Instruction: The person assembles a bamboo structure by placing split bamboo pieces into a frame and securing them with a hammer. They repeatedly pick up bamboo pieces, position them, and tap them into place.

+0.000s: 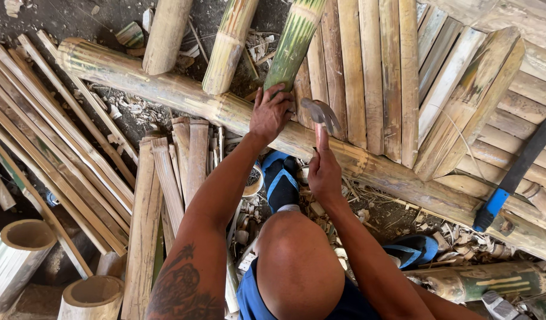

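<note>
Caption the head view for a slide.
Left hand steadies a bamboo slat on a bamboo pole; right hand holds a hammer.

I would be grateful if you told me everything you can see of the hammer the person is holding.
The hammer is a claw hammer with a grey metal head, blurred as if in motion. The right hand grips its handle, which is mostly hidden in the fist, and holds it upright with the head above the long bamboo pole. It hangs just right of the left hand and touches nothing else.
</note>
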